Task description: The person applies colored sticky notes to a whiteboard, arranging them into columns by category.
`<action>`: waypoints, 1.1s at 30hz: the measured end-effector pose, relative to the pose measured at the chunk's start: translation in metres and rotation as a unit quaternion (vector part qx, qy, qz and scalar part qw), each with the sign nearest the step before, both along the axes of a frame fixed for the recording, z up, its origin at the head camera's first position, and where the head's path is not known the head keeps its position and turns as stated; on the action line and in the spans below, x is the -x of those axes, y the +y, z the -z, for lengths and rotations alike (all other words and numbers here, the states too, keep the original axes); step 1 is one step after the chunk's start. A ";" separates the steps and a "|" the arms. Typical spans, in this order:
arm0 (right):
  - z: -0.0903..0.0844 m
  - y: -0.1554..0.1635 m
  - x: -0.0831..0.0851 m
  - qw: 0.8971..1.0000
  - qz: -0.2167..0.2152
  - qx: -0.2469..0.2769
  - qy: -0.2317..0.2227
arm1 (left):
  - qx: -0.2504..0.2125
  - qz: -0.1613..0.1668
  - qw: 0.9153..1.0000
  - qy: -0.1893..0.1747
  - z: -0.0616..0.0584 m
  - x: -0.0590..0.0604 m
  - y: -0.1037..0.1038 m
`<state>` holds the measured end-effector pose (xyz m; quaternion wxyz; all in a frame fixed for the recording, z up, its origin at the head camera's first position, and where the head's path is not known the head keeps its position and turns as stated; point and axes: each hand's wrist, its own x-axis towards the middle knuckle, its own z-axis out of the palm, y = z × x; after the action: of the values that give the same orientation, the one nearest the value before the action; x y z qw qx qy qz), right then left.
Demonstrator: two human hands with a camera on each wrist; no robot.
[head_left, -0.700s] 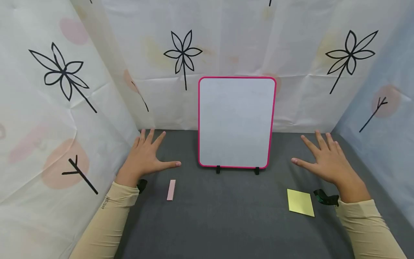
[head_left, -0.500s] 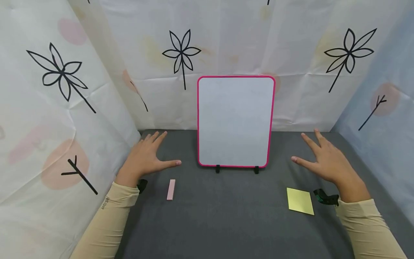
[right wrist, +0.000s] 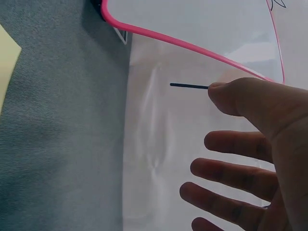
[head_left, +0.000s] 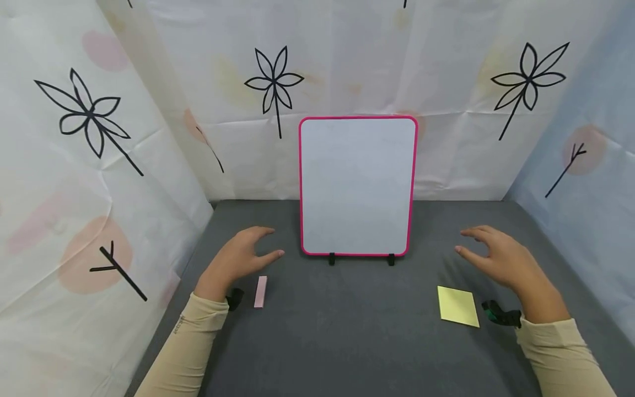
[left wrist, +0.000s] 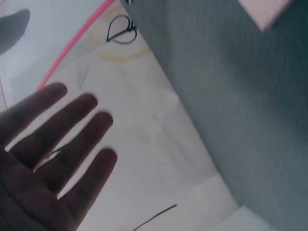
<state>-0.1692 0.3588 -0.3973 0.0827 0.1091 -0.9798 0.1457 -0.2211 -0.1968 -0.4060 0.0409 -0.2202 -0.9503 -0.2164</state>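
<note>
At the lower middle of the frame, both the left hand and the right hand hover relaxed and empty, with the pink strip and the yellow note untouched.

Bright, even light; blurred, dim wrist views

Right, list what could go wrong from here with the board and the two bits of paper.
1. The whiteboard stands upright on two small black feet; either hand passing close could tip it over.
2. The pink strip lies flat beside the left hand; thin and flat on the grey mat, it may be hard to pinch up.
3. The yellow note lies near the right hand; the sleeve could brush it aside.
</note>
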 end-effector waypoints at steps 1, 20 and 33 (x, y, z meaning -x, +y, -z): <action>0.002 0.000 -0.003 1.000 0.001 0.005 -0.001 | -0.004 -0.001 1.000 0.005 0.003 -0.001 0.003; 0.035 0.001 -0.031 0.997 -0.002 0.082 -0.007 | -0.089 0.021 0.994 0.057 0.037 -0.009 0.062; 0.054 0.002 -0.044 0.992 -0.001 0.125 -0.020 | -0.112 0.047 0.992 0.023 0.044 -0.015 0.096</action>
<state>-0.1255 0.3611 -0.4512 0.0755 0.0959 -0.9554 0.2688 -0.2064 -0.1006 -0.4501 0.0770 -0.2633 -0.9075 -0.3182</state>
